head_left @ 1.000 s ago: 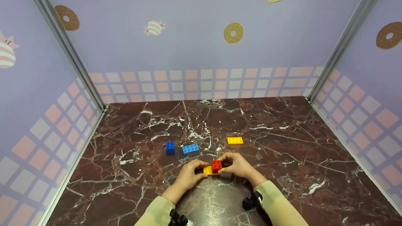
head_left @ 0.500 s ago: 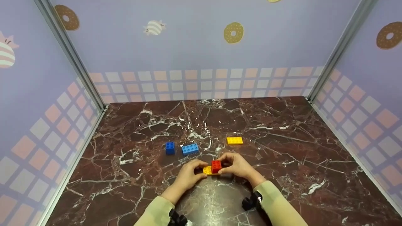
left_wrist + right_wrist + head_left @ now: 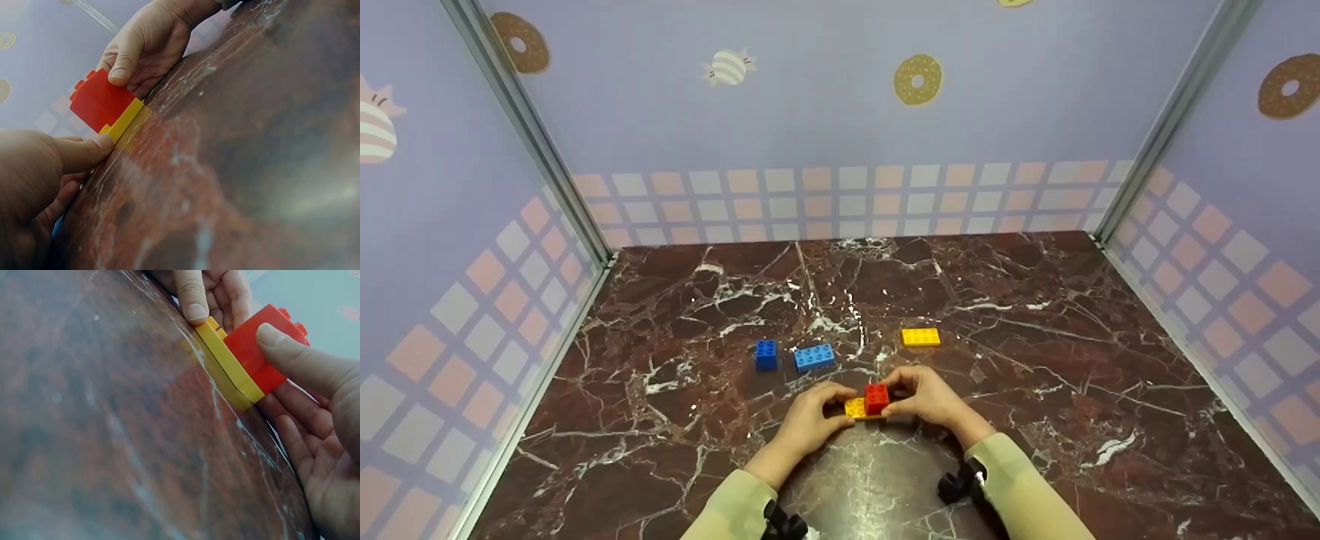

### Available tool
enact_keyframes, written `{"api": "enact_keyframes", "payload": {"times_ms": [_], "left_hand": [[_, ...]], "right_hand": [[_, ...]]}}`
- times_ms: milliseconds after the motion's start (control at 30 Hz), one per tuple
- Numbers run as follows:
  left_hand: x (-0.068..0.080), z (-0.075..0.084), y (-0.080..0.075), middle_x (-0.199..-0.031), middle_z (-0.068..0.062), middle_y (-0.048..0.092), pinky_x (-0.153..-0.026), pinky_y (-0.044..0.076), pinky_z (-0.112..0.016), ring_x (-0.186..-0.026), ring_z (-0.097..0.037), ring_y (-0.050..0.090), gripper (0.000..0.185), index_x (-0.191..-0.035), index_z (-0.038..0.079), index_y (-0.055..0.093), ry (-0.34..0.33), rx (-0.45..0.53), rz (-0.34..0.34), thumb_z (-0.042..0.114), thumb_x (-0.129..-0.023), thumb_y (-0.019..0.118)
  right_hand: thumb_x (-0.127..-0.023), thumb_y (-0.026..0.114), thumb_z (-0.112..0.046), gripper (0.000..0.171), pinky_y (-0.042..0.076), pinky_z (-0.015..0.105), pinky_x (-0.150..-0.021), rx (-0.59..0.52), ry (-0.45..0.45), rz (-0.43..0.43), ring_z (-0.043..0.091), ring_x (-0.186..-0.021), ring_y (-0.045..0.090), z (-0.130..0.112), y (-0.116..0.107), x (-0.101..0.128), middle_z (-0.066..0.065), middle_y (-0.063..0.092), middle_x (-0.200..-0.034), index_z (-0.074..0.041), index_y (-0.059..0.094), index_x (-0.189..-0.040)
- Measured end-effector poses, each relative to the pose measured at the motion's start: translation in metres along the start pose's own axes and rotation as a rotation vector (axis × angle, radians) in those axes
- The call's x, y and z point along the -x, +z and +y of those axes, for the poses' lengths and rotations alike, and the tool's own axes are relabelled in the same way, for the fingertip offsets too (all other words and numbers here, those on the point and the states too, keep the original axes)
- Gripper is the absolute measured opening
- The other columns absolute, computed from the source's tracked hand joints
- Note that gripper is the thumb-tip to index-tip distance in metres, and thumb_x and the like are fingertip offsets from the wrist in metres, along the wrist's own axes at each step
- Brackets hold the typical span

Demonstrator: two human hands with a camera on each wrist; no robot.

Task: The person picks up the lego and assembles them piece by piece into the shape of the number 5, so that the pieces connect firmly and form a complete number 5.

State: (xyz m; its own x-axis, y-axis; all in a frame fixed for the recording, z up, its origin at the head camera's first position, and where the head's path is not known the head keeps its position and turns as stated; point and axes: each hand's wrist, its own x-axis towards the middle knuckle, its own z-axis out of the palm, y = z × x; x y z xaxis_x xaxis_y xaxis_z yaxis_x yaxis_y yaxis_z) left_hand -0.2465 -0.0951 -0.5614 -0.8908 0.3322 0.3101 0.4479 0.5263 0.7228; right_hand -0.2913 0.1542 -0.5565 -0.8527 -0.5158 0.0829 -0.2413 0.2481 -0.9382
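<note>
On the bench [image 3: 1035, 420], near its front middle, the red brick [image 3: 877, 397] already sits on the yellow plate [image 3: 855, 408], right hand [image 3: 926, 396] pinching the brick, left hand [image 3: 810, 417] pinching the plate; two blue bricks [image 3: 814, 356] and another yellow plate [image 3: 921, 337] lie unused.

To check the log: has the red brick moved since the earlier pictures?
No. The red brick sits at the same spot below the yellow plate on the marble table, as before.
</note>
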Motion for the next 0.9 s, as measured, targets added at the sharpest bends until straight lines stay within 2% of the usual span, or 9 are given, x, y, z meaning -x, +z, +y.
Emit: {"api": "enact_keyframes", "payload": {"times_ms": [300, 533, 633, 800, 900], "left_hand": [[0.000, 0.001, -0.001, -0.116, -0.007, 0.075, -0.097, 0.057, -0.039, -0.104, -0.025, 0.070, 0.037, -0.116, 0.006, 0.074, -0.014, 0.022, -0.006, 0.012, -0.081, 0.085], [0.000, 0.001, -0.002, -0.117, -0.008, 0.074, -0.099, 0.057, -0.042, -0.105, -0.027, 0.070, 0.041, -0.118, 0.007, 0.073, -0.010, 0.035, -0.009, 0.014, -0.081, 0.086], [0.000, 0.000, -0.001, -0.115, -0.009, 0.074, -0.098, 0.057, -0.041, -0.104, -0.027, 0.070, 0.041, -0.119, 0.006, 0.073, -0.019, 0.058, 0.007, 0.015, -0.082, 0.086], [0.001, -0.002, -0.001, -0.112, -0.012, 0.074, -0.094, 0.060, -0.037, -0.102, -0.029, 0.070, 0.039, -0.121, 0.003, 0.071, -0.029, 0.133, 0.059, 0.012, -0.085, 0.083], [0.000, -0.004, -0.002, -0.111, -0.014, 0.074, -0.091, 0.061, -0.036, -0.102, -0.030, 0.070, 0.039, -0.121, 0.001, 0.071, -0.016, 0.173, 0.117, 0.009, -0.085, 0.082]], "right_hand": [[-0.077, 0.084, 0.006, 0.032, 0.060, 0.026, -0.086, -0.017, -0.012, -0.006, 0.008, -0.089, 0.068, -0.034, 0.000, 0.009, 0.032, 0.072, -0.107, 0.012, 0.068, -0.104], [-0.077, 0.084, 0.006, 0.032, 0.059, 0.023, -0.085, 0.026, 0.008, 0.013, 0.009, -0.089, 0.068, -0.008, 0.001, 0.002, 0.030, 0.072, -0.108, 0.011, 0.068, -0.104], [-0.077, 0.085, 0.004, 0.032, 0.059, 0.021, -0.085, 0.019, 0.011, 0.017, 0.008, -0.089, 0.068, -0.004, 0.001, 0.002, 0.027, 0.073, -0.108, 0.009, 0.069, -0.105], [-0.077, 0.085, 0.004, 0.032, 0.059, 0.021, -0.086, 0.003, 0.018, 0.011, 0.007, -0.088, 0.067, -0.002, 0.001, 0.001, 0.027, 0.074, -0.108, 0.009, 0.070, -0.106], [-0.077, 0.084, 0.006, 0.032, 0.059, 0.022, -0.086, 0.008, 0.016, 0.005, 0.007, -0.088, 0.068, -0.002, 0.000, 0.000, 0.030, 0.073, -0.108, 0.011, 0.069, -0.105]]}}
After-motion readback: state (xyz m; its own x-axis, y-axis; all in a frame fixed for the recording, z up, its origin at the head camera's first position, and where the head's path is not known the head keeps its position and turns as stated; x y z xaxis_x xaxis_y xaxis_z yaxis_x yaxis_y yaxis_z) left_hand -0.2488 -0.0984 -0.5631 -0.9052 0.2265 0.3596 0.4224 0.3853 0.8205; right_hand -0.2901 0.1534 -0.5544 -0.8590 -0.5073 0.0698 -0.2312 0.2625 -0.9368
